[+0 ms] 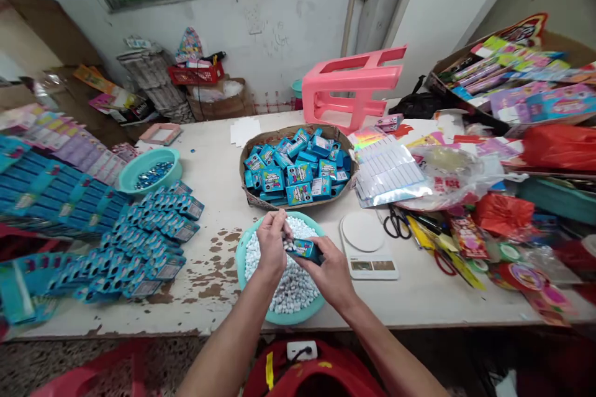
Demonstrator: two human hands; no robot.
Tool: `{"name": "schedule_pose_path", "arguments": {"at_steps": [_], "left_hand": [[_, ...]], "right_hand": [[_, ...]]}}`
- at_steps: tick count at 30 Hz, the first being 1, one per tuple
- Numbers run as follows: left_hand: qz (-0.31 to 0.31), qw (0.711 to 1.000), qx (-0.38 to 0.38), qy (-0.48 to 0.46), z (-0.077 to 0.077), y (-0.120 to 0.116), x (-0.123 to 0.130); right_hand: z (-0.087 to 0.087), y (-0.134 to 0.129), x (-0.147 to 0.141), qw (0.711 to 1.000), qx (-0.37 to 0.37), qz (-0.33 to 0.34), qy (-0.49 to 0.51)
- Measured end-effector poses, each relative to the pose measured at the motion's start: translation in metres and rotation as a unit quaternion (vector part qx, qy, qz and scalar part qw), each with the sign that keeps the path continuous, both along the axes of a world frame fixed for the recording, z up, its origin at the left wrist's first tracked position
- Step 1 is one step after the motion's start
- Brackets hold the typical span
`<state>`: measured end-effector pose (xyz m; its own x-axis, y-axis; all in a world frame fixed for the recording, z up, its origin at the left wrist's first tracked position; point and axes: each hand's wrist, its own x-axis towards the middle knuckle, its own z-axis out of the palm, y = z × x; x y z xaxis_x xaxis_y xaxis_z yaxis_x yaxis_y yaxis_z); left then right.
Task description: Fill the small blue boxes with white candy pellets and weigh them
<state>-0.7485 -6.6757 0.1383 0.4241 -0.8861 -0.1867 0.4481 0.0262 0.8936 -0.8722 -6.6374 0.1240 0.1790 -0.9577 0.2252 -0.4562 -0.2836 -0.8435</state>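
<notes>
My right hand (331, 267) grips a small blue candy box (305, 249), tilted so that one end faces my left hand. My left hand (271, 240) is closed at that end of the box, with a few small white candies between its fingers. Both hands are above a turquoise bowl (241, 260) filled with white candies (291, 288). Just beyond the bowl, a cardboard tray (246, 193) holds many blue candy boxes (298, 173).
A white kitchen scale (372, 267) and black scissors (397, 223) lie right of the bowl. Rows of blue boxes (144, 242) and a smaller turquoise bowl (174, 177) stand left. A pink stool (321, 84) lies tipped over behind. Bags and packaging clutter the right side.
</notes>
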Motion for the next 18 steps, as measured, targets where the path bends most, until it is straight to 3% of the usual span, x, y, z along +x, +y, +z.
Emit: {"name": "schedule_pose_path", "arguments": {"at_steps": [4,9,14,18], "left_hand": [[0.041,0.999,0.026,-0.006,-0.005,-0.003,-0.018],[0.034,0.999,0.022,0.013,0.003,-0.002,-0.034],[0.083,0.996,0.009,-0.030,0.000,-0.006,-0.042],[0.008,0.998,0.032,-0.055,-0.007,-0.007,-0.043]], "right_hand": [[-0.006,-0.007,-0.018,0.999,0.013,0.033,-0.034],[-0.004,-0.016,-0.042,0.996,0.016,0.048,-0.067],[-0.008,-0.020,-0.045,0.995,0.001,0.036,-0.092],[-0.023,-0.019,-0.035,0.996,0.002,0.033,-0.084]]}}
